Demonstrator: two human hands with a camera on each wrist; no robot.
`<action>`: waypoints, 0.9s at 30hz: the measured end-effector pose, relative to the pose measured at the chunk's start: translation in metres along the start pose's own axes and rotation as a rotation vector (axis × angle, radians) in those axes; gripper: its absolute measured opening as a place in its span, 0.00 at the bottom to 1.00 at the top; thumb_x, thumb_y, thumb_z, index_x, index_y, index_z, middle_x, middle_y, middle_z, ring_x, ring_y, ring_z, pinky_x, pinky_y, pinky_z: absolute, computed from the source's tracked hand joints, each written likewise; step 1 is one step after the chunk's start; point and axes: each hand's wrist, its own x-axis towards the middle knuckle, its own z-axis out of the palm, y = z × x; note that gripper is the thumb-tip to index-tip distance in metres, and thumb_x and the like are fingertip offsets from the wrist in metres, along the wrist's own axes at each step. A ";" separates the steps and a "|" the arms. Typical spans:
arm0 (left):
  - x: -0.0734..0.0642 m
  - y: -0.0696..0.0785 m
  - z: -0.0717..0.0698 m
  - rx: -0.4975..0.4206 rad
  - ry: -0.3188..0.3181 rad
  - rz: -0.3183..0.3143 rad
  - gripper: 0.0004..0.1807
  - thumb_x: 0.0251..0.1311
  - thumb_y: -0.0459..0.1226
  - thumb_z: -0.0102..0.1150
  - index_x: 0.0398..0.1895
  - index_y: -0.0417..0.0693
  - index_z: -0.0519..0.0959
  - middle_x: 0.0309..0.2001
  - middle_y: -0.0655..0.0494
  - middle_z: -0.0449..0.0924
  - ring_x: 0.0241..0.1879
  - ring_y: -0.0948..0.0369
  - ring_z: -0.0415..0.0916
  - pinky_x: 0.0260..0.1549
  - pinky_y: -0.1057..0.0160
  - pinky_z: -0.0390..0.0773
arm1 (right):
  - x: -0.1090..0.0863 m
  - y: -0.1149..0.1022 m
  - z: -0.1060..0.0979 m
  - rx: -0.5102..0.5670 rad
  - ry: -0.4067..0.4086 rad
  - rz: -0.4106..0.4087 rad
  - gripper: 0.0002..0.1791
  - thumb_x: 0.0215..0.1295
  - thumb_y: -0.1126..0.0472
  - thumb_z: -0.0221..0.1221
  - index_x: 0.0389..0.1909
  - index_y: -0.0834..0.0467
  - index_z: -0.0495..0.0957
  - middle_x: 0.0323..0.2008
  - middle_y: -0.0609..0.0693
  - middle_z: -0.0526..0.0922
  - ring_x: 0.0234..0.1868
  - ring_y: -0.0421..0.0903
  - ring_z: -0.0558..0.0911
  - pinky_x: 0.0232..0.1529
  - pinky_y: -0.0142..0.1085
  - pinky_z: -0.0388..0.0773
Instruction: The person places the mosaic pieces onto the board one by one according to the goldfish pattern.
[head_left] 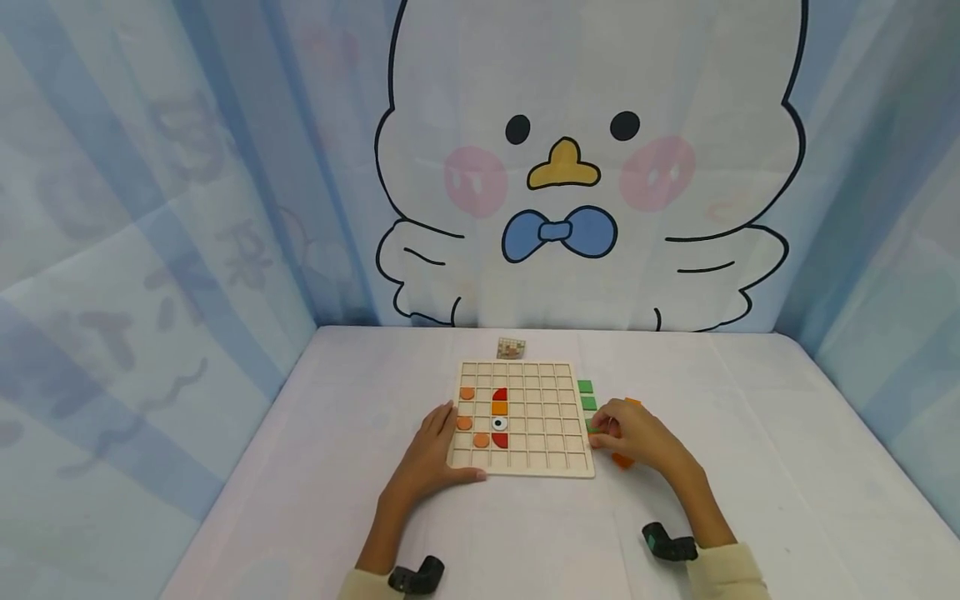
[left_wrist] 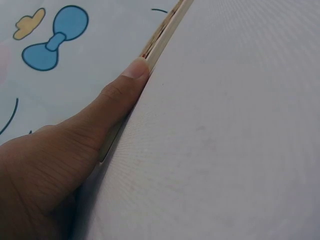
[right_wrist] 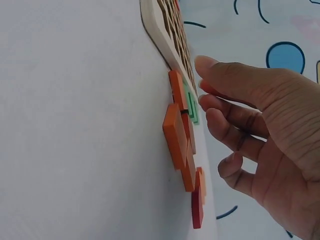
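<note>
A pale wooden grid board [head_left: 540,468] lies on the table, with several orange round pieces [head_left: 481,440], two red curved pieces [head_left: 500,441], an orange square [head_left: 499,408] and a white eye piece [head_left: 499,423] in its cells. My left hand [head_left: 429,458] rests at its near left corner, thumb [left_wrist: 136,70] along the front edge and fingers by the left side. By the right edge my right hand [head_left: 633,433] hovers over loose orange tiles [right_wrist: 175,136], its fingers loosely bent. In the right wrist view thumb and fingertips are apart from those tiles, and I see no piece between them.
Green square tiles [head_left: 588,402] lie along the board's right edge. A red piece [right_wrist: 197,207] sits among the loose tiles in the right wrist view. Behind the board is a small patterned card [head_left: 511,348]. A printed curtain [head_left: 555,283] hangs past the table's far edge.
</note>
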 end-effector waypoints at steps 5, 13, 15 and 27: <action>-0.001 0.000 -0.001 -0.003 0.004 -0.002 0.67 0.39 0.69 0.68 0.77 0.44 0.51 0.78 0.47 0.48 0.76 0.50 0.48 0.71 0.47 0.59 | -0.003 0.008 0.003 0.008 -0.010 0.012 0.10 0.57 0.57 0.69 0.35 0.58 0.82 0.31 0.43 0.77 0.29 0.35 0.72 0.30 0.28 0.73; 0.001 -0.001 0.002 0.006 0.006 0.004 0.67 0.39 0.70 0.68 0.77 0.44 0.50 0.78 0.47 0.47 0.76 0.50 0.47 0.71 0.47 0.59 | -0.002 0.011 0.007 -0.021 -0.030 0.016 0.10 0.58 0.59 0.69 0.38 0.58 0.83 0.32 0.45 0.75 0.29 0.36 0.69 0.29 0.28 0.70; 0.001 -0.001 0.003 0.004 0.008 0.006 0.67 0.39 0.70 0.68 0.77 0.44 0.50 0.78 0.47 0.47 0.76 0.50 0.47 0.71 0.47 0.59 | -0.003 0.010 0.007 -0.029 -0.034 0.025 0.11 0.57 0.59 0.69 0.39 0.58 0.83 0.33 0.45 0.75 0.30 0.37 0.69 0.29 0.28 0.69; 0.001 -0.002 0.001 -0.001 0.003 0.003 0.68 0.38 0.71 0.67 0.77 0.44 0.50 0.78 0.47 0.46 0.76 0.50 0.47 0.72 0.48 0.58 | -0.001 0.008 0.010 -0.060 -0.025 0.019 0.10 0.57 0.60 0.69 0.39 0.59 0.83 0.36 0.45 0.75 0.32 0.38 0.71 0.31 0.28 0.71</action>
